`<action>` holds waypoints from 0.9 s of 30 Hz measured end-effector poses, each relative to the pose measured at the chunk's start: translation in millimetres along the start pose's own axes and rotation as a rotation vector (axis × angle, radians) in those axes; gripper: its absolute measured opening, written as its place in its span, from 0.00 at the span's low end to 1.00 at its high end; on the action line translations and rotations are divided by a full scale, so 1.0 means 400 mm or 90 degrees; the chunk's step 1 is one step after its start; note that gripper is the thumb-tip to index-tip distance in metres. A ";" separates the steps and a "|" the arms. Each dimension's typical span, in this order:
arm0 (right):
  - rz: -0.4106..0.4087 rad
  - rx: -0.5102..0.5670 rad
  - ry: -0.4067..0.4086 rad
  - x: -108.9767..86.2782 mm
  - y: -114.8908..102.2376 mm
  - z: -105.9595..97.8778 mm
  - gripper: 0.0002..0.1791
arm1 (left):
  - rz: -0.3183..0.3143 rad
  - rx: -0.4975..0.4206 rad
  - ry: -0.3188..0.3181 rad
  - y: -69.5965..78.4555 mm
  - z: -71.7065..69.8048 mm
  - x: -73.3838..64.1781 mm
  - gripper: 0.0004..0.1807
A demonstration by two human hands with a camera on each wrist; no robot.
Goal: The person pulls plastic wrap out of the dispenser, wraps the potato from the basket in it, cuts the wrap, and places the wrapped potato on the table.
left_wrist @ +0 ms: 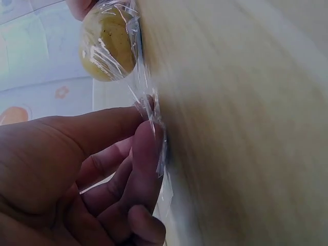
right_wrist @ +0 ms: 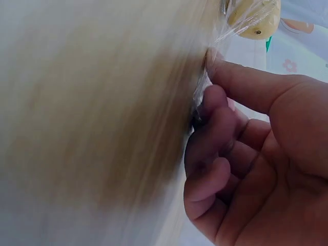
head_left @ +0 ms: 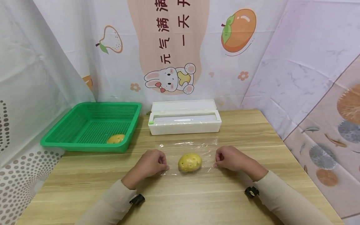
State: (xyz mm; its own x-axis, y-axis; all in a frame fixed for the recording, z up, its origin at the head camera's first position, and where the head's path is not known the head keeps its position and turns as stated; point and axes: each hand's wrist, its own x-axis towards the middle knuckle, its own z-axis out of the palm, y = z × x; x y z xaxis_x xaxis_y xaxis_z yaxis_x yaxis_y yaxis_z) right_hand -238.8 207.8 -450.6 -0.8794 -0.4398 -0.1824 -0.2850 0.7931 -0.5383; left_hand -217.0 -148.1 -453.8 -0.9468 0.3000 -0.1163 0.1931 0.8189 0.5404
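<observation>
A yellow potato [head_left: 190, 162] sits on a sheet of clear plastic wrap [head_left: 171, 156] spread over the wooden table, between the two hands. On the left, my left hand [head_left: 150, 163] pinches an edge of the wrap between thumb and fingers; the left wrist view shows the film [left_wrist: 154, 120] running from the fingertips up to the potato [left_wrist: 108, 43]. Across from it, my right hand [head_left: 231, 158] pinches the opposite edge, its fingers curled. In the right wrist view, the stretched film [right_wrist: 225, 38] passes from the thumb toward the potato [right_wrist: 256, 20].
Behind the wrap stands a white plastic wrap dispenser [head_left: 185, 128] with its lid raised and a roll inside. At the back left is a green basket [head_left: 84, 145] holding another potato [head_left: 116, 139]. Printed curtains [head_left: 112, 72] enclose the table [head_left: 197, 203].
</observation>
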 end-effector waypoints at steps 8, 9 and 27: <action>-0.039 0.025 -0.027 -0.018 0.014 -0.026 0.08 | 0.015 -0.060 -0.018 0.003 -0.012 -0.007 0.10; -0.051 0.027 -0.025 -0.021 0.015 -0.030 0.07 | 0.016 -0.065 -0.014 0.005 -0.015 -0.010 0.09; -0.245 0.111 0.026 0.012 -0.098 0.014 0.25 | 0.132 -0.060 0.009 0.102 0.032 -0.004 0.39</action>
State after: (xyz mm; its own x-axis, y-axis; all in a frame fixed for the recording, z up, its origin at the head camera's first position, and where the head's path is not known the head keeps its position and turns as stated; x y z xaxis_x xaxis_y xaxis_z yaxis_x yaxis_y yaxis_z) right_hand -229.8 172.3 -434.9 -0.7368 -0.6701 0.0903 -0.5301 0.4896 -0.6923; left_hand -204.4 -108.9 -442.3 -0.8931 0.4496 0.0169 0.3598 0.6910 0.6270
